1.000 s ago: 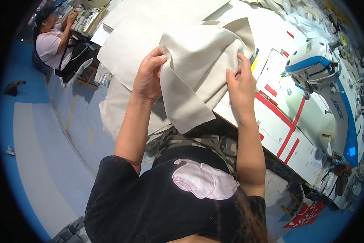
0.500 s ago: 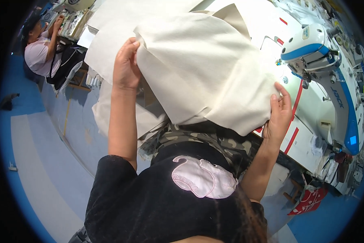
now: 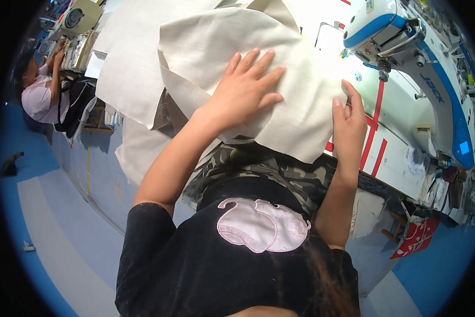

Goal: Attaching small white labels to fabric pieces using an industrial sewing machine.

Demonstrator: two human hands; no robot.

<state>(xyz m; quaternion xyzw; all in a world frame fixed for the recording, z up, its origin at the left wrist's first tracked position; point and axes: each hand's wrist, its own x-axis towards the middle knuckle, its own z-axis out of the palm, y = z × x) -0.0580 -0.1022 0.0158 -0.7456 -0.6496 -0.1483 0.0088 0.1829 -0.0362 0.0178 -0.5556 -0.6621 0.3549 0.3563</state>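
Observation:
A large cream fabric piece [image 3: 295, 100] lies over the white table edge and hangs toward my lap, with a fold along its left side. My left hand [image 3: 248, 90] rests flat on top of it, fingers spread. At the fabric's right edge is my right hand [image 3: 349, 124], its thumb and curled fingers closed on the edge; the fingertips' undersides are hidden. More cream fabric [image 3: 129, 79] lies beneath and to the left, some hanging below the table edge. Just beyond my right hand stands a white and blue sewing machine [image 3: 433, 84], its needle area close to the cloth.
Red tape strips [image 3: 372, 137] mark the white tabletop [image 3: 393, 174] on the right. A red patterned cloth [image 3: 417, 238] hangs below the table at right. Another person [image 3: 42, 92] sits at a cluttered bench at far left. Papers and scraps lie beside the machine's base.
My left hand has let go of the fabric's upper left corner and moved right and down onto its surface. The fabric now lies flatter; my right hand still holds its right edge.

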